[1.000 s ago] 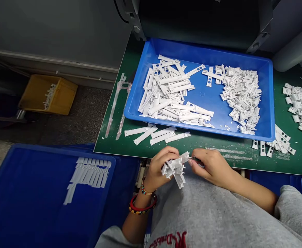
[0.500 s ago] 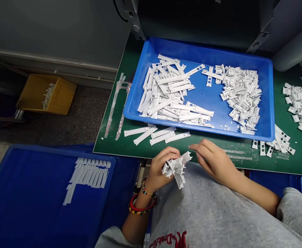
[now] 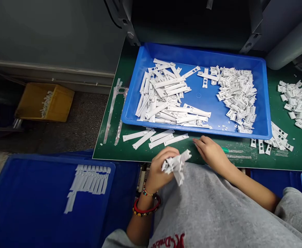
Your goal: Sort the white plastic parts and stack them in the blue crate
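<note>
- Left hand (image 3: 163, 166): curled closed, gripping a cluster of white plastic parts (image 3: 177, 166). The cluster is held in the air above the lap, just past the edge of the green mat (image 3: 233, 162). The grip looks firm, though the parts hide some of the fingertips.
- Right hand (image 3: 210, 152): empty, with the fingers loosely extended and resting at or just above the mat, close to the white plastic strips (image 3: 161, 139). A small green object (image 3: 225, 150) lies just beside it.
- Step in hand: the left hand is holding the cluster while the right hand is apart from it.
- Next move: any work on the cluster would call for the right fingers to return and close on it.
- Around them: a blue tray (image 3: 192, 51) holds sorted heaps of long strips and small white pieces. Another heap of small pieces (image 3: 298, 105) lies on the mat to the right. A dark blue crate (image 3: 37, 186) sits low on the left.
</note>
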Available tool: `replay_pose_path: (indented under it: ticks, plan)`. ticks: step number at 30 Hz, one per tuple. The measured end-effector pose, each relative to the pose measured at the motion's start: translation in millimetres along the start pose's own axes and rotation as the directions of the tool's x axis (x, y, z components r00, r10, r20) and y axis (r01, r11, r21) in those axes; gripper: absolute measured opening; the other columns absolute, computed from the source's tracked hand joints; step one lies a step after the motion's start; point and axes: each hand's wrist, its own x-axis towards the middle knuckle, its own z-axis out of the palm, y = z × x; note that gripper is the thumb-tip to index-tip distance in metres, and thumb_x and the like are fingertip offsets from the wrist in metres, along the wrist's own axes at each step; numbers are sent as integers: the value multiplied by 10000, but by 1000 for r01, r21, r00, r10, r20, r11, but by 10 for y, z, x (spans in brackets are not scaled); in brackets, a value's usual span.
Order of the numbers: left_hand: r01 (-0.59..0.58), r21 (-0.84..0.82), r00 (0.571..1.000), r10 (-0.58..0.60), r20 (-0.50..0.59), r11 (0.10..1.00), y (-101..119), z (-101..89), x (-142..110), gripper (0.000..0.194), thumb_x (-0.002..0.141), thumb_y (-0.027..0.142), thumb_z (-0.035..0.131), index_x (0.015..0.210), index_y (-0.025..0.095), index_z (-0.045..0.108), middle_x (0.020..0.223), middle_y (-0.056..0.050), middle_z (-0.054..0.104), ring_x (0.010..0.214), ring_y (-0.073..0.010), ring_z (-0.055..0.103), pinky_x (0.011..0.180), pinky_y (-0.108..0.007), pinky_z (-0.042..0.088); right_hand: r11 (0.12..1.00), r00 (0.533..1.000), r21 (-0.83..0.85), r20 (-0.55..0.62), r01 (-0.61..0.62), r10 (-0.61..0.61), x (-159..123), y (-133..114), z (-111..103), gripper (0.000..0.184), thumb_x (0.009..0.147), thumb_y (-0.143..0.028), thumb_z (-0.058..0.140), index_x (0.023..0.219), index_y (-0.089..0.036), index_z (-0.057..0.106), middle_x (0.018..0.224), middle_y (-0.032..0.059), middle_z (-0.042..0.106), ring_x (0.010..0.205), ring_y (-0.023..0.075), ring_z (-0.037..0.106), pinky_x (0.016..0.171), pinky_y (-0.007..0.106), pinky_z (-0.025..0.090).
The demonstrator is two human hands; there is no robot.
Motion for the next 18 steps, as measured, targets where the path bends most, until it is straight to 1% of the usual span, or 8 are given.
replay_pose_path:
  ticks: [2, 4, 6, 9, 12, 14, 16, 18]
  plan:
    - [24, 233, 1000, -24, -2, 972, -172, -30, 43, 188, 736, 40, 610, 843, 194, 597, 885, -46, 672, 801, -188, 656, 706, -287, 523, 997, 997, 40, -13, -71, 72, -7, 77, 23, 355, 1009, -224, 371, 1238, -161, 635, 953, 108, 634, 833, 216, 610, 645, 297, 489]
    - [7, 411, 999, -28, 46, 912, -335, -64, 102, 223, 715, 31, 581, 865, 194, 601, 940, -56, 673, 874, -210, 661, 756, -300, 532, 992, 994, 82, -36, -99, 102, -29, 127, 29, 360, 1010, -234, 370, 1246, -161, 632, 968, 109, 635, 853, 219, 619, 665, 298, 501]
    - [-14, 488, 997, -22, 68, 873, -433, -94, 161, 198, 718, 75, 609, 877, 195, 605, 980, -64, 664, 883, -216, 657, 740, -295, 535, 988, 994, 121, -46, -97, 103, -49, 147, 35, 355, 1004, -226, 376, 1236, -159, 636, 970, 110, 634, 857, 219, 621, 680, 302, 513]
    - [43, 465, 999, -37, -22, 884, -411, -103, 212, 152, 751, 212, 690, 868, 191, 596, 944, -57, 647, 792, -193, 638, 652, -278, 512, 979, 995, 188, -48, -81, 92, -65, 121, 41, 357, 980, -190, 385, 1234, -138, 630, 966, 114, 627, 844, 225, 626, 693, 333, 538]
    - [168, 214, 984, -152, -90, 962, -258, -38, 191, 291, 732, 347, 755, 866, 190, 550, 775, -5, 601, 667, -154, 586, 604, -274, 493, 941, 995, 338, -77, -34, 63, -87, 41, -4, 378, 961, -164, 382, 1267, -165, 603, 973, 101, 633, 852, 216, 637, 746, 364, 558]
    - [242, -73, 969, -244, -23, 968, -152, 40, 158, 351, 755, 426, 733, 896, 200, 504, 698, 31, 535, 567, -122, 524, 537, -266, 474, 890, 996, 455, -87, 8, 36, -121, -28, -78, 387, 965, -166, 375, 1292, -208, 579, 998, 89, 655, 872, 204, 650, 783, 366, 559]
    - [279, -370, 960, -268, 81, 886, -69, 120, 133, 386, 793, 503, 676, 938, 221, 455, 704, 46, 478, 494, -95, 462, 458, -254, 441, 838, 998, 545, -62, 18, 18, -169, -96, -175, 375, 978, -190, 380, 1312, -224, 547, 999, 76, 681, 840, 193, 662, 768, 352, 556]
    - [276, -590, 961, -227, 158, 759, -10, 180, 124, 382, 819, 535, 632, 933, 239, 419, 726, 46, 441, 462, -78, 425, 401, -238, 408, 792, 999, 611, -32, 10, 13, -217, -152, -270, 350, 987, -226, 396, 1314, -216, 521, 963, 65, 697, 746, 177, 656, 699, 322, 546]
